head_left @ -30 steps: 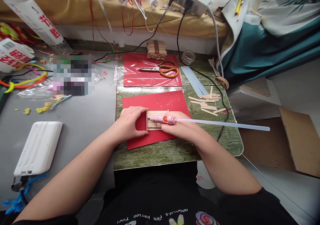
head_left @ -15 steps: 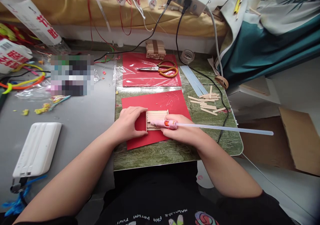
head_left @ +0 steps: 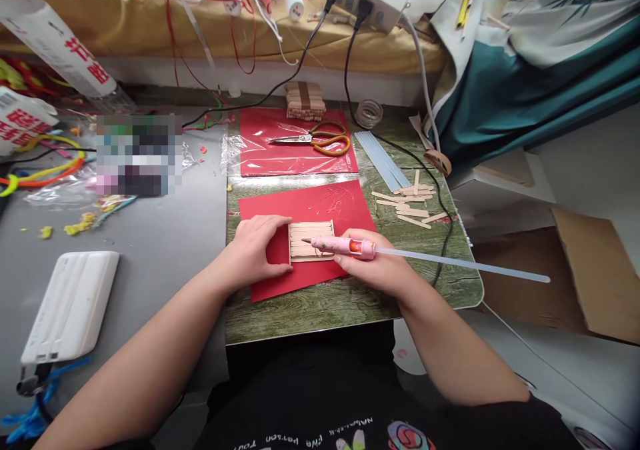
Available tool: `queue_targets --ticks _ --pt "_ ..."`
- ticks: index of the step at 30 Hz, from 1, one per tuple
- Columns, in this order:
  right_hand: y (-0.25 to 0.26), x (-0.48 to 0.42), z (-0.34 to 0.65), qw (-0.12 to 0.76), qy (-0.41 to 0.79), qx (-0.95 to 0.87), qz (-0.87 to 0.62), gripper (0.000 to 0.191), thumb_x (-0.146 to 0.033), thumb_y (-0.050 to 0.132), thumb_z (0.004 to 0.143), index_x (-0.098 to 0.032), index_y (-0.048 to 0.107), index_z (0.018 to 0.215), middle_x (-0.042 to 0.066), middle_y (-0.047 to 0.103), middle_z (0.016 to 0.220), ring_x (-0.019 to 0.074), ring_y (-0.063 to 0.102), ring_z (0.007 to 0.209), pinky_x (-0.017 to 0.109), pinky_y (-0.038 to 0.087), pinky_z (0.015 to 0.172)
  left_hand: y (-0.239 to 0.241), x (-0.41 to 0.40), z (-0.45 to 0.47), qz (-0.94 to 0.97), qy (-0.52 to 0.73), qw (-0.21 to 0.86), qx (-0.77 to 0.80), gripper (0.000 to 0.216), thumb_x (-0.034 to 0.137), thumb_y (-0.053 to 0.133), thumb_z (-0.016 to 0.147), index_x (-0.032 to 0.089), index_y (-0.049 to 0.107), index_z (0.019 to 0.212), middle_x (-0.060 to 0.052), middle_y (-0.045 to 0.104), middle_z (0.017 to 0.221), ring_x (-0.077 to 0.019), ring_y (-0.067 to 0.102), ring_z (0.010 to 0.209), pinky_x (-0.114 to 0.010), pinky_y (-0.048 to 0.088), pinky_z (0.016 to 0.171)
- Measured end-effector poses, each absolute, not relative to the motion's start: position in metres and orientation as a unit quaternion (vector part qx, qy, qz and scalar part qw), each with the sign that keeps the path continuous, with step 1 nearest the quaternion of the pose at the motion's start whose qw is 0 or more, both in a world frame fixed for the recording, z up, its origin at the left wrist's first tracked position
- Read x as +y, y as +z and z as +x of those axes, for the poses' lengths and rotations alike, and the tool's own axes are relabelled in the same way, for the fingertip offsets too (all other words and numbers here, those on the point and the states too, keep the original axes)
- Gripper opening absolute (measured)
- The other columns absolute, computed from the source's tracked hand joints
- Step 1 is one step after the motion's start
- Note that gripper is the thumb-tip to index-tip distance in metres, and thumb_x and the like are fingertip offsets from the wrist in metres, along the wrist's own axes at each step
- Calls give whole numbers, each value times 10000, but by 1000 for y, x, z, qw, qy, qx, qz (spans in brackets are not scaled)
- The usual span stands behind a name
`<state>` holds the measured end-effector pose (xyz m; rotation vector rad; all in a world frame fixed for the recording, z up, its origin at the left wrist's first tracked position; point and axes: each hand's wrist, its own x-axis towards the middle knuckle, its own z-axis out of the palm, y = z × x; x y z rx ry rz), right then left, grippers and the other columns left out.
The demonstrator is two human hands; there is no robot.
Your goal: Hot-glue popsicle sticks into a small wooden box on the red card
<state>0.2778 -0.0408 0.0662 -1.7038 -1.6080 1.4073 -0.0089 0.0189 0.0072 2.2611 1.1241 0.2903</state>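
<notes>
A small panel of pale craft sticks (head_left: pixel 310 230), with sticks standing along its edges, lies on a red sheet (head_left: pixel 270 203). My left hand (head_left: pixel 250 249) holds the panel's left side, thumb at the near corner and fingers at the far one. In my right hand (head_left: pixel 380 261) is a pink pen-shaped hot glue gun (head_left: pixel 337 245); a long translucent glue stick (head_left: pixel 463 263) juts from its back end. The gun's tip points left over the middle of the panel. Whether it touches the wood, I cannot tell. Part of the panel is hidden beneath the gun.
Scissors (head_left: pixel 325 140) lie on wrapped red sheets (head_left: pixel 260 160), before a bundle of craft sticks (head_left: pixel 305 101). Rightward are spare glue sticks (head_left: pixel 383 160), loose craft sticks (head_left: pixel 413 211) and a black cable (head_left: pixel 440 190). A white power bank (head_left: pixel 73 303) sits at left.
My right hand and the glue gun have shifted right across the panel, uncovering more of its sticks. My left hand stays at the panel's left side. The whole view has drifted slightly.
</notes>
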Motion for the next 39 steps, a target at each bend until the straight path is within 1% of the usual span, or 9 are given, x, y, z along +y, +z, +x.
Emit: queue_targets --ticks 6,12,16,18,26,28,32,35,39 --pt "61 -43 278 231 507 -549 -624 282 -302 745 819 -231 484 738 -31 520 706 137 428 621 302 328 569 7 18 -9 852 109 293 420 851 547 811 808 303 432 1530 -94 556 1556 -367 482 1452 -521 338 1197" --pt "60 -43 280 353 541 -501 -576 199 -396 745 895 -235 657 971 84 712 986 229 653 899 351 507 732 7 18 -9 853 102 286 425 859 537 809 807 303 426 1539 -101 551 1558 -375 475 1461 -529 336 1201" --pt "50 -45 287 415 506 -473 -590 279 -420 772 905 -222 708 1090 17 649 792 162 552 669 305 447 592 7 18 -9 853 98 280 429 882 547 817 798 303 420 1548 -95 546 1562 -375 474 1465 -528 341 1201" --pt "48 -45 289 430 498 -470 -589 290 -424 771 908 -221 717 1108 14 660 796 142 508 625 297 422 561 6 18 -9 853 98 278 430 892 553 821 795 303 416 1550 -90 542 1565 -370 472 1468 -525 342 1204" --pt "68 -40 293 481 471 -473 -569 372 -384 710 930 -280 748 1285 78 755 1219 99 467 574 297 387 481 5 17 -9 850 97 279 435 912 562 826 791 309 401 1557 -89 532 1571 -370 464 1473 -529 351 1207" --pt "72 -39 298 485 455 -482 -571 371 -380 719 931 -283 749 1287 70 759 1181 107 481 582 295 391 476 5 17 -9 850 98 280 435 911 555 830 790 314 402 1557 -86 535 1568 -367 466 1472 -533 350 1208" --pt "78 -43 307 439 438 -506 -599 265 -361 793 895 -237 772 1128 31 711 867 132 520 626 284 425 517 7 18 -9 852 99 284 428 904 538 827 798 319 395 1561 -81 542 1565 -357 474 1466 -532 353 1200" --pt "86 -49 312 424 414 -517 -617 230 -343 811 881 -232 771 1079 50 729 935 139 552 672 279 433 528 7 18 -10 853 101 284 426 896 529 824 801 319 396 1560 -78 551 1558 -354 483 1458 -530 359 1190" --pt "108 -53 320 495 349 -498 -621 246 -325 795 870 -256 786 1106 56 731 1001 111 510 575 271 347 439 6 18 -10 853 108 286 424 896 533 824 799 309 400 1556 -81 555 1558 -360 489 1452 -531 360 1182"
